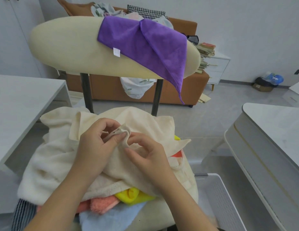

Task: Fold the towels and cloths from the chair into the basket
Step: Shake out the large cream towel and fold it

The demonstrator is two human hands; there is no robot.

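Note:
A large cream towel (50, 157) lies crumpled on top of the pile on the chair seat (162, 212). My left hand (95, 144) pinches a bunched corner of the cream towel between thumb and fingers. My right hand (147, 152) sits just right of it, fingers curled, thumb and forefinger at the same fold. Under the cream towel lie a yellow cloth (133, 195), a pink cloth (102, 204), a light blue cloth (108, 219) and a striped cloth (22, 214). A purple towel (145, 45) hangs over the chair back (65, 47). The white basket (217, 197) stands on the floor to the right.
A white table (20, 104) stands at the left and a white cabinet (270, 140) at the right, close to the basket. Behind the chair is a brown sofa (112, 87) with loose laundry and cushions. Grey floor lies between the chair and the sofa.

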